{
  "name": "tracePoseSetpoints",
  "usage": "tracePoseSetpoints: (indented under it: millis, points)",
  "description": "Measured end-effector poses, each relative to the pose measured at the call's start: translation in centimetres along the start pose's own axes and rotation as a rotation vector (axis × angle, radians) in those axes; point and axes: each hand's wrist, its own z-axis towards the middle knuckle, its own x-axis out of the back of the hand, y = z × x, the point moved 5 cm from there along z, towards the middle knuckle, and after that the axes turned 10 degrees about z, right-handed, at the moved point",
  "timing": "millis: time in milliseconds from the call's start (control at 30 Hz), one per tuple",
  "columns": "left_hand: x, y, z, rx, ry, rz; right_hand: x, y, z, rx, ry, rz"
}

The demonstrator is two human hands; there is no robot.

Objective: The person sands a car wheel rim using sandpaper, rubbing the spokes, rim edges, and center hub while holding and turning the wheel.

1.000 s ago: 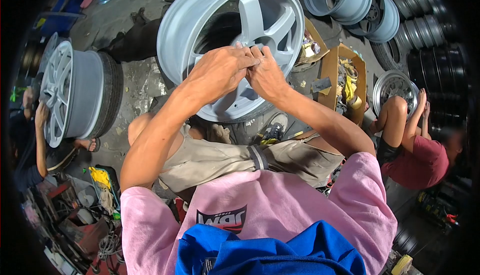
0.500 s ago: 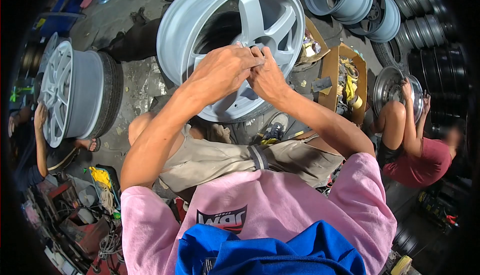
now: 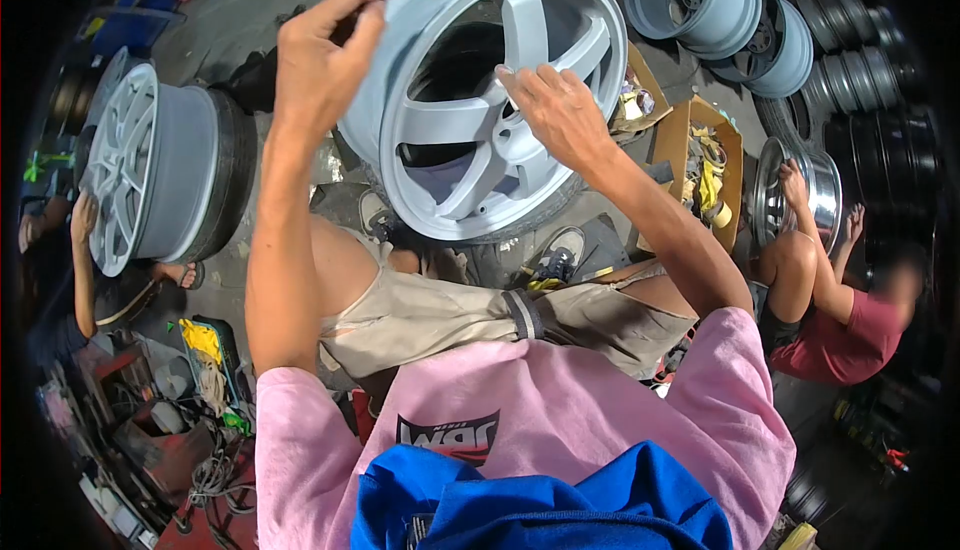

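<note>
at the far left of my feed, a co-worker's hand is against the face of a spoked wheel, which has a dark tyre behind it. below that i see a yellow cloth among cluttered tools. moving right, i have the left hand raised, its thumb and forefinger parted and nothing visible between them. it is beside the barrel of the pale grey wheel; i can't tell from here whether it touches. that wheel is in the middle of my view, tilted, its spoked face turned towards the wearer, in front of the shorts. the right hand is over the hub area with fingers bent; i can't make out whether they grip anything or rest on the metal. below the wheel i see a shoe on the floor. further right is a cardboard box with scraps and something yellow inside, and beyond it a stack of grey wheels. at the far right, a person in a red shirt has one hand at a shiny wheel, near black wheels.
</note>
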Motion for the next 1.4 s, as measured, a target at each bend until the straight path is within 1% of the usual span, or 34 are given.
tracePoseSetpoints:
  millis: [67, 100, 133, 200, 233, 267, 333, 367, 400, 467, 500, 533, 600, 633, 667, 700, 733, 767, 800, 833, 867, 900, 933, 1000, 1033, 1100, 1133, 1200, 1267, 1333, 1367, 1400]
  points:
    - [0.9, -2.0, 0.8, 0.025, 0.03, 0.018, -0.6, -1.1, -0.1, -0.085, 0.038, 0.182]
    - [1.2, -3.3, 1.0, 0.063, 0.039, 0.043, -0.6, -1.6, -0.4, -0.2, 0.142, 0.434]
    - [1.5, -4.8, 1.2, 0.106, 0.048, 0.067, 0.5, -2.1, 0.0, -0.19, 0.141, 0.436]
    - [1.4, -8.1, 1.7, 0.13, 0.039, 0.101, 1.4, -1.5, 0.2, -0.445, -0.062, 1.095]
    - [1.2, -10.0, 2.1, 0.127, 0.039, 0.114, 2.4, -1.3, 0.2, -0.379, -0.123, 0.961]
    - [0.9, -11.7, 2.5, 0.125, 0.04, 0.128, 1.8, -0.5, -0.2, -0.379, -0.125, 0.961]
    - [0.2, -14.4, 2.8, 0.135, 0.055, 0.177, 2.8, 0.0, 0.0, 0.005, 0.224, 0.364]
    - [0.0, -15.7, 2.9, 0.141, 0.068, 0.23, 2.8, 1.1, 0.3, -0.036, 0.109, 0.303]
    - [-0.4, -17.4, 2.9, 0.143, 0.073, 0.232, 2.6, 1.8, 0.4, -0.03, 0.11, 0.304]
    - [-1.6, -21.1, 2.7, 0.207, 0.016, 0.309, 0.9, 2.2, 0.6, 0.032, -0.001, 0.244]
    - [-2.0, -22.3, 2.5, 0.256, -0.013, 0.303, -0.2, 1.1, 0.1, 0.108, 0.122, 0.224]
    - [-2.3, -22.4, 2.3, 0.328, -0.092, 0.288, -0.2, -0.5, 0.0, 0.114, 0.124, 0.222]
    - [-3.0, -22.5, 1.7, 0.428, -0.174, 0.258, -0.7, -1.4, -0.3, -0.423, 0.138, 0.857]
    - [-3.2, -23.0, 1.7, 0.429, -0.174, 0.264, -1.2, -1.4, -0.1, -0.583, 0.149, 1.188]
    - [-4.0, -23.7, 1.6, 0.503, -0.243, 0.201, -0.6, -1.0, 0.0, -0.588, 0.154, 1.194]
    - [-4.8, -24.6, 1.3, 0.576, -0.312, 0.137, -0.3, -0.1, 0.1, -0.625, 0.1, 1.32]
    - [-5.2, -24.8, 1.2, 0.576, -0.314, 0.139, 0.1, 0.6, 0.2, -0.657, 0.04, 1.443]
    - [-5.8, -24.9, 0.9, 0.593, -0.29, 0.065, 1.9, 1.1, 0.7, -0.445, 0.129, 1.102]
    - [-6.2, -24.8, 0.6, 0.609, -0.265, -0.01, 1.3, 1.2, 0.4, -0.447, 0.126, 1.102]
    - [-6.4, -24.7, 0.6, 0.608, -0.265, -0.013, 1.0, 1.0, 0.0, -0.3, 0.2, 0.827]
    - [-6.6, -24.8, 0.6, 0.664, -0.258, -0.048, 0.5, 0.5, -0.5, -0.153, 0.269, 0.546]
    - [-6.6, -24.9, 0.7, 0.723, -0.25, -0.081, -0.7, -0.2, -1.0, -0.243, 0.258, 0.622]
    - [-6.6, -24.9, 0.9, 0.723, -0.243, -0.082, -0.1, -1.4, -0.2, -0.237, 0.258, 0.621]
    - [-7.2, -24.9, 0.9, 0.734, -0.254, -0.191, 0.2, -3.4, 1.6, -0.378, 0.231, 0.882]
    - [-7.3, -24.7, 0.9, 0.732, -0.265, -0.184, 0.4, -4.4, 2.8, -0.389, 0.236, 0.886]
    - [-7.2, -24.2, 1.0, 0.811, -0.3, -0.235, 1.4, -6.1, 5.4, -0.217, 0.316, 0.959]
    - [-7.1, -23.8, 1.2, 0.805, -0.3, -0.229, 1.6, -5.8, 5.3, -0.217, 0.325, 0.959]
    - [-6.8, -23.3, 1.2, 0.738, -0.245, -0.154, 2.0, -5.2, 4.3, -0.192, 0.267, 0.875]
    - [-6.8, -23.9, 1.7, 0.715, -0.223, -0.152, 1.2, -4.0, 2.7, -0.195, 0.261, 0.819]
    - [-7.4, -23.9, 1.8, 0.678, -0.228, -0.149, 1.1, -3.0, 2.1, -0.269, 0.277, 0.78]
    - [-7.4, -23.9, 2.2, 0.687, -0.221, -0.138, 0.9, -3.7, 2.7, -0.209, 0.323, 0.762]
    - [-7.4, -23.9, 2.3, 0.699, -0.216, -0.125, 1.2, -4.7, 4.0, -0.217, 0.329, 0.76]
